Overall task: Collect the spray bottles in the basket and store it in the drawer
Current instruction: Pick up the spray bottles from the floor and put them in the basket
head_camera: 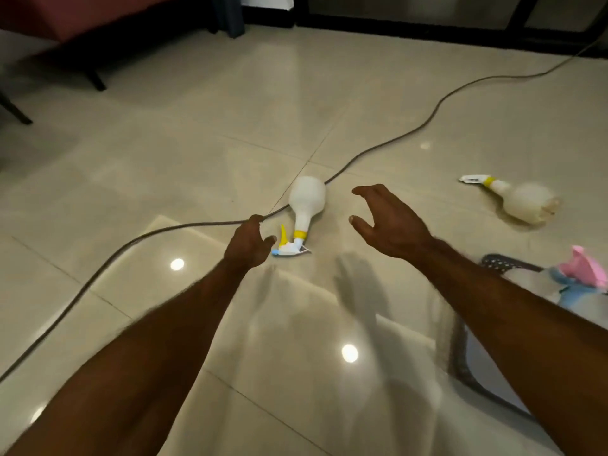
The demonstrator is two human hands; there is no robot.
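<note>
A white spray bottle (306,200) with a yellow collar and yellow trigger lies on the tiled floor, nozzle toward me. My left hand (248,246) hovers just left of its nozzle, fingers apart and empty. My right hand (388,220) is spread open to the right of the bottle, holding nothing. A second white spray bottle (523,200) with a yellow collar lies further right on the floor. At the right edge stands a dark perforated basket (496,262), partly hidden by my right arm, with a pink-and-blue spray bottle (582,274) inside.
A long grey cable (424,125) snakes across the floor from the far right, passing under the near bottle and on to the left. A dark red sofa (65,24) on black legs stands at the far left. Dark glass doors (427,14) line the back.
</note>
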